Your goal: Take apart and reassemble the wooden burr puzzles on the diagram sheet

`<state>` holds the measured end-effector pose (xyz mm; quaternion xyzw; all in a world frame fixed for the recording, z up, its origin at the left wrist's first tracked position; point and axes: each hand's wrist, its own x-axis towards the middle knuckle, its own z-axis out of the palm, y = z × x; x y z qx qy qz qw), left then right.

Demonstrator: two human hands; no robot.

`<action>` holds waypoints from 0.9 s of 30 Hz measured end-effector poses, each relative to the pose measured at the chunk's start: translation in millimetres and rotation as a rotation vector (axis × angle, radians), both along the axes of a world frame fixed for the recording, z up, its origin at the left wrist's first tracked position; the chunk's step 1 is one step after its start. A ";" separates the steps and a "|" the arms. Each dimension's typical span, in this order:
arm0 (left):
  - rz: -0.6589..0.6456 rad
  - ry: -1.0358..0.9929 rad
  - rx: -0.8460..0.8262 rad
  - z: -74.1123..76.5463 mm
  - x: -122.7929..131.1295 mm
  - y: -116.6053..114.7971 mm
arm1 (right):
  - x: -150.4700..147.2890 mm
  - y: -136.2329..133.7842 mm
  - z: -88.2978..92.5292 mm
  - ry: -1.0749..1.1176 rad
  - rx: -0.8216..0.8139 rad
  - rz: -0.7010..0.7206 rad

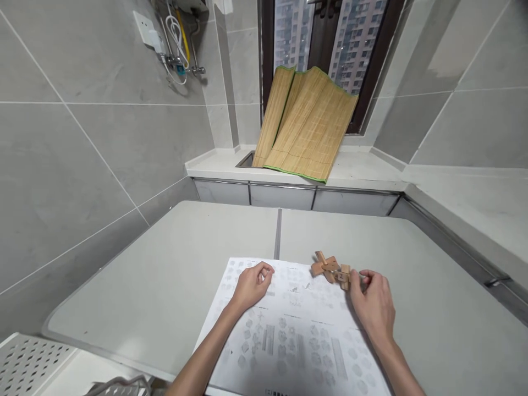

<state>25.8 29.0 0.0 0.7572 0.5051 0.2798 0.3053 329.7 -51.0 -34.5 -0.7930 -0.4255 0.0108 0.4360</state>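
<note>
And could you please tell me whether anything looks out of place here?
The green-edged bamboo mat looks odd: loosely folded, it stands askew before the window, one lower corner reaching the front edge of the white counter. No spill shows on the printed sheet.

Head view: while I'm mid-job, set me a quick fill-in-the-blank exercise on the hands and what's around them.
1. The small pieces by the right hand look to be made of ____.
2. Straight or curled: the fingers of the left hand, over the printed sheet, are ____.
3. The straw-coloured mat stands tilted in front of the ____.
4. The edging along the mat's top and bottom is coloured ____.

Missing words: wood; curled; window; green.
</note>
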 end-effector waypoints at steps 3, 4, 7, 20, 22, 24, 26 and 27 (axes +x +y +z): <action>0.006 -0.034 -0.017 0.3 -1.9 -1.9 | 2.0 0.5 -4.7 0.035 -0.148 0.036; 0.006 -0.046 -0.022 0.2 -2.6 -2.4 | 2.9 0.8 -5.3 0.049 -0.200 0.035; 0.002 -0.080 -0.035 -0.6 -5.0 -3.3 | 6.3 1.1 -3.4 0.092 -0.231 -0.010; -0.054 -0.148 -0.087 -5.5 -10.3 -11.5 | -74.7 0.0 41.1 0.524 0.291 0.375; -0.051 -0.196 -0.100 -4.2 -10.9 -10.6 | -96.2 7.9 40.1 0.572 0.200 0.552; -0.031 -0.299 -0.113 -2.6 -11.4 -9.3 | -113.1 15.9 36.6 0.636 0.125 0.678; -0.015 -0.404 -0.135 -1.4 -11.7 -8.2 | -124.2 22.2 31.4 0.710 0.069 0.768; -0.015 -0.439 -0.154 -1.1 -11.8 -7.9 | -127.5 24.4 28.3 0.745 0.045 0.809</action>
